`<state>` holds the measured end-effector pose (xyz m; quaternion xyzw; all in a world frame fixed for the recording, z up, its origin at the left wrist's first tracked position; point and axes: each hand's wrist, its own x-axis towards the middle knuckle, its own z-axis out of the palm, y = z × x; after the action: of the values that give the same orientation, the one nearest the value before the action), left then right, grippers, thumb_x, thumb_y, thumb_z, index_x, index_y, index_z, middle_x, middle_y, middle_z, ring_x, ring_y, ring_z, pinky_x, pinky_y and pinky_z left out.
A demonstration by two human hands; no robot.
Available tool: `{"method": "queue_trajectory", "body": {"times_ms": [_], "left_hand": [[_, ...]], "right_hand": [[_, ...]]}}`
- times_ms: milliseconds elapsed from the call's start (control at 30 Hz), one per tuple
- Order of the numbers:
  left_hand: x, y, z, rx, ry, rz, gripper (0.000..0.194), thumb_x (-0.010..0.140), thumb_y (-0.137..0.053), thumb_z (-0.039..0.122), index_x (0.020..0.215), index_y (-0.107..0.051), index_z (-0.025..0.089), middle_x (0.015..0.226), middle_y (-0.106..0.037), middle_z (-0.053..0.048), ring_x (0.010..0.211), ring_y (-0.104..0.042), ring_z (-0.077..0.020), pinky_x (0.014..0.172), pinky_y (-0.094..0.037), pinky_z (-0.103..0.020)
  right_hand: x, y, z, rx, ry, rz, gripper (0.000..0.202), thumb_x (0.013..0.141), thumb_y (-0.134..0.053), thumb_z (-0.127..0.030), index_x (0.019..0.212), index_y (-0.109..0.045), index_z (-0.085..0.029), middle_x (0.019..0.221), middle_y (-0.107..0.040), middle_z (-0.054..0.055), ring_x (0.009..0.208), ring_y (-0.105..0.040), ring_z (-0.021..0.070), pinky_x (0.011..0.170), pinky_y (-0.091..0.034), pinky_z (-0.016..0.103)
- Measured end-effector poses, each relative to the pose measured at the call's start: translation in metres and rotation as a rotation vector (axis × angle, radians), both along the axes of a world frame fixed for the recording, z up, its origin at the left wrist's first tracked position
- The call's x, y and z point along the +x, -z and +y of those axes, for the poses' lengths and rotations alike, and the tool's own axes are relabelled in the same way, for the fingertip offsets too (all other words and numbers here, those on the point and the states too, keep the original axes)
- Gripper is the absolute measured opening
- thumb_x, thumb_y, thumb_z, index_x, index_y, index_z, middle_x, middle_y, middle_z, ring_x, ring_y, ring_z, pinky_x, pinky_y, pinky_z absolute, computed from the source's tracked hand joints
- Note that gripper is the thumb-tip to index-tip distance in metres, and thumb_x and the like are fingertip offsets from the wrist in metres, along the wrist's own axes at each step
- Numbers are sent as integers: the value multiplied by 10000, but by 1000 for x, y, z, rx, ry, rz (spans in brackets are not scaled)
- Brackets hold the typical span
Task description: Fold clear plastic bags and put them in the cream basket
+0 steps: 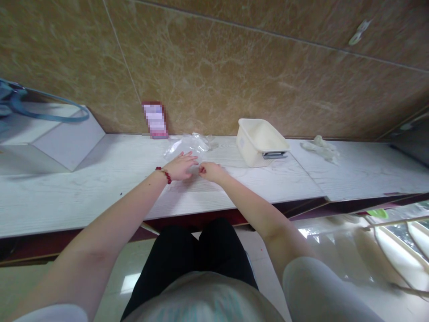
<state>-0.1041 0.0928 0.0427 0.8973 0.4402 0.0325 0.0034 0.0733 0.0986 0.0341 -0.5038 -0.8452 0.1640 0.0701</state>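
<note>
My left hand [182, 166], with a dark red bead bracelet at the wrist, is stretched out with its fingers apart at the near edge of a clear plastic bag [187, 144]. The crinkled bag lies on the white wood-grain counter [134, 161]. Just to the right, my right hand [210, 172] is closed, its fingers curled together low over the counter. Whatever those fingers hold, if anything, is hidden. A small gap separates the two hands.
A cream plastic bin [253, 150] with a grey handle stands right of my hands. Farther right lies a crumpled white cloth or glove [321, 149]. A phone [156, 120] leans on the brown tiled wall [214, 67]. A white box [67, 143] sits at left.
</note>
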Motion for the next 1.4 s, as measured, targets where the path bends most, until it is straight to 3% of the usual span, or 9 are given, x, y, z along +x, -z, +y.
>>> {"method": "queue_trajectory", "body": {"times_ms": [133, 267, 367, 533, 900, 1100, 1400], "left_hand": [[3, -3, 8, -3, 32, 80, 193, 698, -477, 229, 827, -614, 185, 1164, -531, -59, 1224, -324, -244, 1027, -168, -457], [-1, -8, 3, 14, 73, 38, 180, 743, -431, 219, 787, -602, 183, 881, -623, -39, 942, -545, -184, 995, -234, -434], [-3, -10, -5, 54, 87, 5, 191, 766, -424, 230, 774, -609, 182, 785, -624, -35, 803, -565, -164, 898, -347, -353], [-10, -2, -18, 126, 61, -23, 236, 807, -396, 262, 802, -616, 178, 782, -629, -46, 778, -561, -163, 738, -406, -286], [-26, 19, -32, 82, 120, -71, 264, 824, -391, 271, 909, -638, 231, 904, -654, -24, 876, -556, -151, 819, -386, -299], [-33, 31, -35, 95, 125, -79, 288, 832, -371, 293, 936, -639, 265, 931, -664, -1, 906, -556, -147, 847, -390, -302], [-35, 31, -41, 99, 144, -130, 298, 843, -366, 322, 944, -642, 275, 901, -677, 4, 908, -570, -134, 857, -404, -295]], "right_hand": [[7, -3, 1, -18, 18, 8, 159, 713, -531, -292, 852, -598, -253, 879, -649, -24, 845, -562, 153, 739, -367, 294], [31, -4, 4, -64, 66, -4, 202, 679, -576, -282, 877, -600, -256, 843, -651, -30, 814, -570, 142, 731, -377, 280], [55, 0, 5, -74, 79, 15, 225, 664, -595, -288, 884, -606, -239, 834, -650, -21, 784, -569, 133, 679, -390, 244], [88, 12, 3, -32, 60, 69, 209, 669, -598, -285, 862, -620, -207, 819, -640, 1, 740, -557, 118, 653, -394, 220], [100, 19, -13, 171, -88, 157, 145, 749, -526, -219, 850, -626, -194, 888, -629, 28, 847, -546, 135, 758, -373, 252], [104, 23, -15, 189, -168, 117, 158, 774, -507, -191, 843, -649, -196, 901, -642, 34, 875, -541, 145, 800, -352, 275], [108, 19, -23, 240, -238, 80, 188, 766, -513, -169, 864, -663, -226, 927, -642, 27, 929, -507, 153, 828, -317, 293]]}}
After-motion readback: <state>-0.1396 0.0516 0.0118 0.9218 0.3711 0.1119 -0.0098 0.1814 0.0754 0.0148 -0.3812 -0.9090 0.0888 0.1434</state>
